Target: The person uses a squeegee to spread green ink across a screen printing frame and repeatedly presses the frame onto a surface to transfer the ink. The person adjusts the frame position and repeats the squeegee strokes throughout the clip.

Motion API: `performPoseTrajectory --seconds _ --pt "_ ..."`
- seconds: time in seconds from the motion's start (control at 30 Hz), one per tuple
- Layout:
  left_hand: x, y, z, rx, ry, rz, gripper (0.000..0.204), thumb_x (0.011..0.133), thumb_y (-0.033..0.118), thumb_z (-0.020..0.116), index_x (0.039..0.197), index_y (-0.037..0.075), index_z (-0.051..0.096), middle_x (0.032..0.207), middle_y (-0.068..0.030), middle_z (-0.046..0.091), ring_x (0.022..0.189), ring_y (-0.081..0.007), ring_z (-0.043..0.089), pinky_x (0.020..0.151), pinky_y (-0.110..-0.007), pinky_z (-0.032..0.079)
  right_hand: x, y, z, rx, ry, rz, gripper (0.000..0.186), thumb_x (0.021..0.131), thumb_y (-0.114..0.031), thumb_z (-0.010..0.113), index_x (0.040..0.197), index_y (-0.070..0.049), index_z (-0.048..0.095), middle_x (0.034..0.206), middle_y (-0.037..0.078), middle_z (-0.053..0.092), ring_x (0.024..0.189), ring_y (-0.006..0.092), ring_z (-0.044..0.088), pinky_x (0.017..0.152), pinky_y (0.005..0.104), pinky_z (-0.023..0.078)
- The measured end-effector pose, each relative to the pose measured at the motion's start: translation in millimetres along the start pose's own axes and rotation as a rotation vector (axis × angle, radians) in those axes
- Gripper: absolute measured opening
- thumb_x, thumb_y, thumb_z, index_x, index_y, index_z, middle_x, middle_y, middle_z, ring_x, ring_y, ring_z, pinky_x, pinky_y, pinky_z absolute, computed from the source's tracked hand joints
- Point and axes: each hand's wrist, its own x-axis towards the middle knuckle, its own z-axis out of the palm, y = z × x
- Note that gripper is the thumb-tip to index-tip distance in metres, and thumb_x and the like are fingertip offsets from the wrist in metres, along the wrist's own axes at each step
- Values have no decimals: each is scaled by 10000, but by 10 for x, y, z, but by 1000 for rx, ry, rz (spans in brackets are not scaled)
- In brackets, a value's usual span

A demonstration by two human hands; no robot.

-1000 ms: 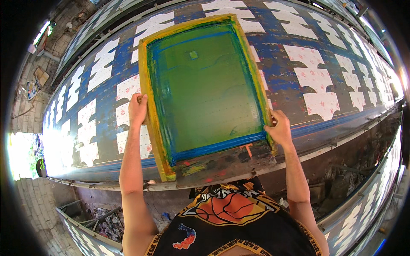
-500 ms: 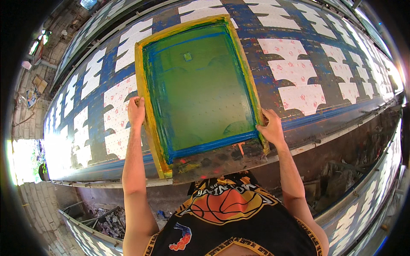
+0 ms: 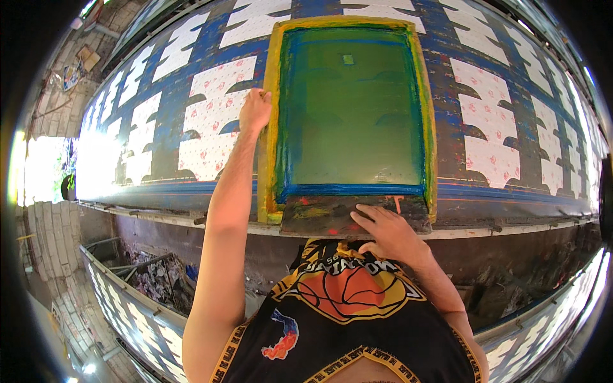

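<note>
A screen-printing frame (image 3: 429,121) with yellow edges, blue tape and a green translucent mesh lies square to the near edge of the long table. Curved cut-out shapes show faintly through its mesh. My left hand (image 3: 257,110) is closed at the frame's left side, its fingertips partly hidden against the yellow edge. At the frame's near end is a dark, paint-stained flap (image 3: 313,214). My right hand (image 3: 391,231) reaches across in front of me, fingers apart, its fingertips at this flap. Nothing shows in that hand.
White cut fabric pieces with red prints (image 3: 486,121) lie in rows on the dark, blue-stained table (image 3: 211,196). A metal rail (image 3: 159,216) runs along the near edge. Below it, a heap of crumpled scraps (image 3: 163,281) sits at the left. Another table with white pieces (image 3: 137,319) stands behind me.
The frame has gone from slanted to square with the table edge and sits further right in view. My right hand has left its right side for the near flap; my left hand stays at the left side.
</note>
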Motion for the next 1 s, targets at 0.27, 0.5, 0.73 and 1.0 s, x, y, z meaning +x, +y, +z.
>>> performPoseTrajectory --seconds 0.27,0.5,0.73,1.0 --pt "-18 21 -6 7 -7 -16 456 1084 431 553 1307 37 599 1328 -250 679 1197 -462 677 998 -564 545 267 -142 230 -334 -6 35 683 778 -44 739 1444 -5 590 1320 179 711 1247 333 686 1091 428 553" --pt "-47 75 -61 -21 -46 -58 466 1083 426 548 1341 40 594 1352 -232 673 1212 -441 680 1003 -560 549 452 -139 404 -328 65 261 656 685 57 737 1334 -30 696 1268 174 760 1167 321 743 968 420 615" --pt "-84 85 -84 -38 -34 -41 465 1084 430 543 1344 48 600 1349 -227 671 1219 -432 679 1009 -553 552 519 -326 171 -303 83 301 495 702 24 748 1194 -32 760 1223 151 783 1141 292 757 962 396 616" --pt "-83 94 -121 -66 -43 -38 465 1080 430 554 1336 46 610 1347 -224 670 1209 -430 678 1009 -549 551 633 -277 157 -364 109 277 527 696 34 724 1215 -44 768 1233 149 783 1146 296 755 972 400 616"
